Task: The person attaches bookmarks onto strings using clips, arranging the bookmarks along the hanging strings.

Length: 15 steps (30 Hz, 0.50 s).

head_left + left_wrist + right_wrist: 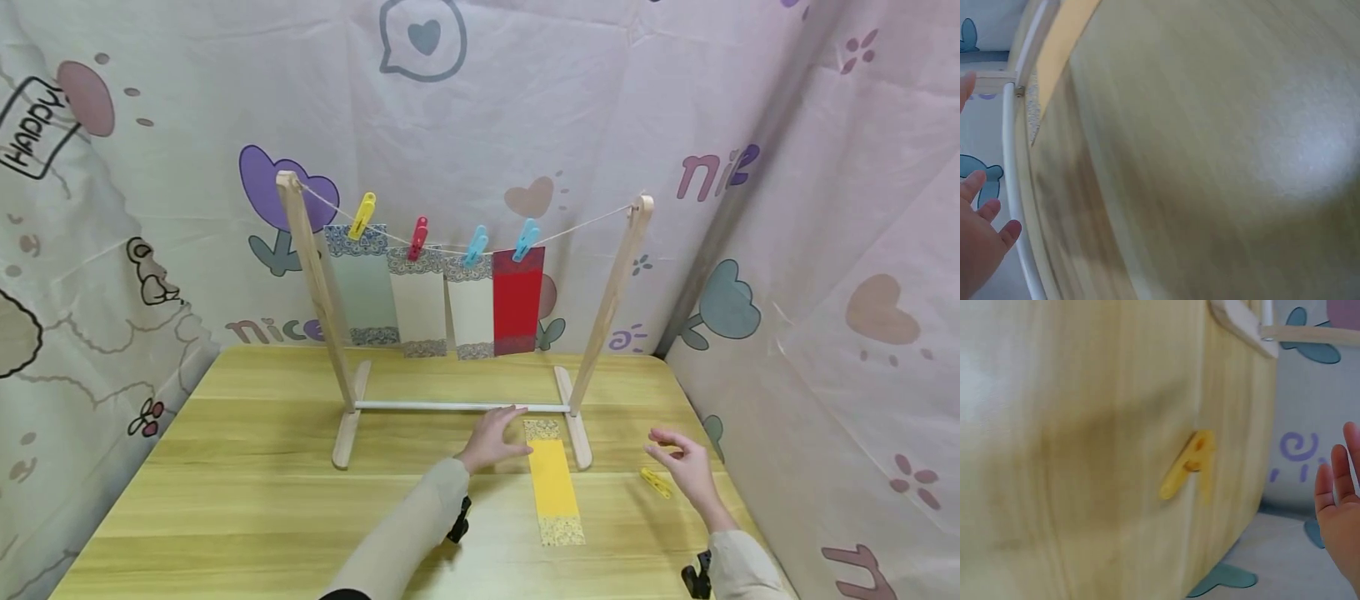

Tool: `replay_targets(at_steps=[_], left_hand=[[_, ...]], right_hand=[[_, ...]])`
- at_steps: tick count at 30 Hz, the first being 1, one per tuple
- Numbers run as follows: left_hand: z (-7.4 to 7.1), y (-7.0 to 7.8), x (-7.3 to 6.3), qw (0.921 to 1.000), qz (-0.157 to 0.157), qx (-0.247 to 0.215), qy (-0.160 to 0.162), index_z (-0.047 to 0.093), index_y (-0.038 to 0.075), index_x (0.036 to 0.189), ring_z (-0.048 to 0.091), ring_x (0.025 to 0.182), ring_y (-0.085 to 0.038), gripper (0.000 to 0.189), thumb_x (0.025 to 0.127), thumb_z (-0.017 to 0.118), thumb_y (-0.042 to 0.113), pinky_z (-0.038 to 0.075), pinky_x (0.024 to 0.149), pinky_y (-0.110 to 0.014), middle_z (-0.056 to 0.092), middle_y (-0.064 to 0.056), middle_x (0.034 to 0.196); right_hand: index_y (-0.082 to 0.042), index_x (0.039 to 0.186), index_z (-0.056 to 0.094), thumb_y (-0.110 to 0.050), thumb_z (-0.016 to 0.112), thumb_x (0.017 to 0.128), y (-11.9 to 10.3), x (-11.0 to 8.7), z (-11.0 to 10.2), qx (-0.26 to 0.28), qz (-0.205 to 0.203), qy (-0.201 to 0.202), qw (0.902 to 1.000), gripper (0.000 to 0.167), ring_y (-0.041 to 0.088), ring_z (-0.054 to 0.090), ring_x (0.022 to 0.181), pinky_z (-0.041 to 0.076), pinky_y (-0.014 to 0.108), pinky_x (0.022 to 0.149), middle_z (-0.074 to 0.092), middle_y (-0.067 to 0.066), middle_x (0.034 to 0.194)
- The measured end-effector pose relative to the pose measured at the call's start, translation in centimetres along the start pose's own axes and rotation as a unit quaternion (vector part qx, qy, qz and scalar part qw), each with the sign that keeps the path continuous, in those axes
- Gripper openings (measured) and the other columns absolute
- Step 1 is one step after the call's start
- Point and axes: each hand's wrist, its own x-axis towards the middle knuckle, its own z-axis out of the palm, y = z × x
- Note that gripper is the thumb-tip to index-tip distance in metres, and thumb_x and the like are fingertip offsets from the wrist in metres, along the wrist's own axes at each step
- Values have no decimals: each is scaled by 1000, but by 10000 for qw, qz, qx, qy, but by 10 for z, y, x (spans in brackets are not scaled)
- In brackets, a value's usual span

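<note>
A yellow card [553,479] with patterned ends lies flat on the table. Just left of its far end, my left hand [492,440] hovers with fingers spread and nothing in them. My right hand [686,468] is raised on the right, fingers loosely bent and holding nothing. Close by it, a yellow clothespin [657,482] lies on the wood; the right wrist view also shows this clothespin [1192,464], with the hand [1339,500] off to the side. In the left wrist view the card [1063,47] shows only in part, beyond the fingers.
A wooden rack with two posts [611,304] and a white crossbar [461,407] stands at the table's back. Along its string [581,225] hang a pale green card [365,287], two cream cards [420,308] and a red card [517,300], each under a clothespin. Patterned cloth surrounds the table.
</note>
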Motion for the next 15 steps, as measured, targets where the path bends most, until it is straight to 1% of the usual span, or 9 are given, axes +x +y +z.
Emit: replay_targets(at_steps=[1,3,4,6,7,9,11,13,15], left_hand=[[1,-1,0,9999,-1,69,-75,40,11,134,28,125,-36,71,73,72,32,15,98,-61,34,-16,138],[2,-3,-1,9996,63,216,-186,38,10,135,25,126,-37,74,73,72,34,15,98,-61,32,-16,139],[2,-4,-2,9993,90,288,-236,37,11,135,24,126,-37,75,73,71,34,15,98,-61,31,-15,140],[3,-6,-2,9984,190,449,-294,37,10,136,24,126,-38,77,72,72,35,16,98,-61,31,-16,140],[4,-8,-2,9977,223,556,-323,36,10,136,24,126,-38,78,72,71,37,17,97,-61,31,-16,140],[5,-11,-2,9965,207,714,-392,36,10,136,24,126,-38,79,71,71,41,19,97,-61,30,-16,140],[8,-13,-3,9953,138,824,-484,36,11,136,23,127,-38,81,71,70,45,19,97,-60,30,-16,140],[11,-16,-3,9941,74,938,-543,36,13,136,23,127,-38,82,70,69,49,20,97,-60,29,-16,140],[14,-17,-3,9933,64,1011,-553,36,14,136,24,127,-37,83,70,68,51,21,98,-59,29,-16,141]], right_hand=[[-3,101,66,-11,70,76,-14,-2,2,-213,138,75,9996,27,4,55,78,45,12,59,66,-4,93],[2,101,65,-10,71,75,-28,-6,3,-198,306,16,9993,29,6,56,75,46,14,57,67,1,93],[6,100,63,-7,71,75,-36,-8,4,-188,394,2,9990,30,9,57,73,47,15,56,66,7,93],[10,101,61,-4,70,74,-41,-11,4,-315,555,-19,9980,31,8,57,75,46,14,57,65,12,95],[12,100,60,-4,71,74,-47,-13,5,-581,704,0,9958,33,6,56,78,46,14,59,65,15,96],[11,102,60,-3,70,74,-47,-16,4,-871,982,-56,9913,33,0,53,81,45,13,62,63,18,99],[10,104,60,-5,70,75,-46,-19,3,-1074,1162,-118,9873,34,0,50,86,45,14,64,61,20,103],[8,105,60,-7,71,75,-45,-22,3,-1257,1309,-135,9833,35,3,49,89,44,16,66,60,21,105],[9,107,59,-8,70,76,-44,-24,3,-1277,1476,-145,9807,38,10,50,92,45,17,67,58,22,108]])
